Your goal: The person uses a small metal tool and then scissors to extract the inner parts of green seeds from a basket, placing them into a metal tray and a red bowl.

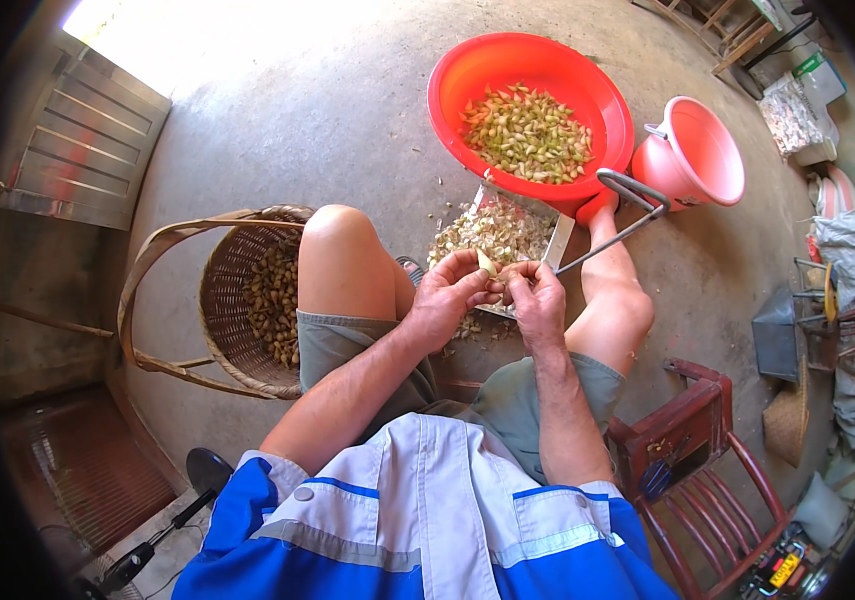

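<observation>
In front of my knees, my left hand (pixel 444 300) pinches a pale green, pointed bulb (pixel 486 263) between thumb and fingers. My right hand (pixel 537 298) meets it, fingertips closed on what looks like a bit of the bulb's tan skin. Just beyond and beneath both hands lies a shallow tray (pixel 557 243) heaped with pale peelings (pixel 497 228). Behind that stands a wide red basin (pixel 452 120) holding many peeled, greenish bulbs (pixel 530 130). Beside my left knee, a woven basket (pixel 222 300) with a tall handle contains brown, unpeeled bulbs (pixel 272 300).
A pink bucket (pixel 655 160) stands right of the basin. A bent metal bar (pixel 607 240) rises near my right leg. To the lower right is a dark red wooden chair (pixel 712 500); bags and boxes line the right wall. A black-stemmed fan (pixel 137 560) sits lower left.
</observation>
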Tool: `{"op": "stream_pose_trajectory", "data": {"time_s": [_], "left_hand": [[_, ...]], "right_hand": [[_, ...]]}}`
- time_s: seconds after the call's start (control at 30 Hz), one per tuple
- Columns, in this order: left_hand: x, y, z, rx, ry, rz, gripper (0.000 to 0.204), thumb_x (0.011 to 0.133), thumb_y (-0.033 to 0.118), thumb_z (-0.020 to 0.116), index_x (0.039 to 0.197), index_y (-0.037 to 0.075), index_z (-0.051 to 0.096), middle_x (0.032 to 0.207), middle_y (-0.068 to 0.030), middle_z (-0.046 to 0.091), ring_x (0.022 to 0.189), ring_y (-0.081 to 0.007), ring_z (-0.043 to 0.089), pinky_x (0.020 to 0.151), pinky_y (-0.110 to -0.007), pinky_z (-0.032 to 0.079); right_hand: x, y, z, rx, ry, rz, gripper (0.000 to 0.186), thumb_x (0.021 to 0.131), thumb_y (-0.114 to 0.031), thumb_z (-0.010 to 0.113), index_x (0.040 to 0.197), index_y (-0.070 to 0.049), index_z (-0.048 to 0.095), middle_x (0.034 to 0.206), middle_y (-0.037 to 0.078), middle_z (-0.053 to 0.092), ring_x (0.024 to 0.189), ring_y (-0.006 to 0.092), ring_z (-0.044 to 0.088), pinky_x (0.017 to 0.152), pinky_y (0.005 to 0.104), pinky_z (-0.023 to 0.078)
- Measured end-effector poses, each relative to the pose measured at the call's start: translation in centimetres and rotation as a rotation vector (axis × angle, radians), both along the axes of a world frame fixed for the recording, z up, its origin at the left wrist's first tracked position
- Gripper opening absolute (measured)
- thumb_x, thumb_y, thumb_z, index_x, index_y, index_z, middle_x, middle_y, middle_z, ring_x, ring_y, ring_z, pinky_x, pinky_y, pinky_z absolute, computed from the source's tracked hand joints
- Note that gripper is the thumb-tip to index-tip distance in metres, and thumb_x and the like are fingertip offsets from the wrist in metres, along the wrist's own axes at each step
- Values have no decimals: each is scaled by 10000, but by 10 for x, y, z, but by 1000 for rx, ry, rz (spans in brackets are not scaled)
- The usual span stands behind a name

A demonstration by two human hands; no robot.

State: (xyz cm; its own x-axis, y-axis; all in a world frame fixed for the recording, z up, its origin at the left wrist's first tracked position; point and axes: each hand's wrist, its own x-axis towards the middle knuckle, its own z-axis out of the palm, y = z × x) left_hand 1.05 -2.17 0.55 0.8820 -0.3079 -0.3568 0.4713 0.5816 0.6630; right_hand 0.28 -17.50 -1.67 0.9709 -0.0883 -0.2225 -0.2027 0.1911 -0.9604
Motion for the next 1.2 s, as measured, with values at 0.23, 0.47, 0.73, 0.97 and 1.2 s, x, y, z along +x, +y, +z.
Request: {"op": "stream_pose_trajectory", "data": {"time_s": [0.23, 0.47, 0.73, 0.97, 1.2], "left_hand": [[1, 0, -1, -40, 44, 29, 293, 889, 97, 619, 1144, 11, 504, 1062, -105, 608, 924, -188, 619, 834, -310, 518], [-1, 1, -8, 52, 23, 32, 229, 909, 85, 590, 1121, 12, 545, 1015, -82, 620, 898, -172, 620, 779, -291, 528], [-1, 0, -4, 48, 56, -49, 312, 941, 106, 539, 1210, -44, 494, 1003, -96, 609, 859, -171, 618, 751, -289, 534], [-3, -3, -5, 116, -53, -85, 349, 944, 110, 541, 1253, -37, 470, 1054, -100, 608, 903, -157, 616, 783, -282, 529], [-7, -7, -10, 384, -237, -116, 264, 923, 68, 571, 1170, -8, 516, 1001, -81, 620, 872, -113, 604, 745, -246, 511]], "right_hand": [[-1, -3, 16, 141, -110, 56, 244, 918, -90, 564, 1133, 8, 501, 947, 53, 575, 705, 57, 522, 622, 193, 456], [-3, -3, 4, -110, -58, 208, 140, 922, -129, 600, 988, -11, 566, 764, -22, 562, 656, 25, 497, 571, 175, 418], [1, -2, -4, -200, -35, 34, 136, 929, -139, 587, 859, -25, 561, 690, -38, 542, 604, 49, 480, 521, 223, 414], [5, 0, -4, -89, -122, -70, 128, 923, -120, 587, 924, 8, 586, 792, 3, 597, 688, 59, 537, 603, 207, 466], [1, -5, 13, 81, 21, 107, 111, 885, -95, 636, 945, -4, 617, 809, 13, 623, 655, 46, 527, 572, 187, 437]]}}
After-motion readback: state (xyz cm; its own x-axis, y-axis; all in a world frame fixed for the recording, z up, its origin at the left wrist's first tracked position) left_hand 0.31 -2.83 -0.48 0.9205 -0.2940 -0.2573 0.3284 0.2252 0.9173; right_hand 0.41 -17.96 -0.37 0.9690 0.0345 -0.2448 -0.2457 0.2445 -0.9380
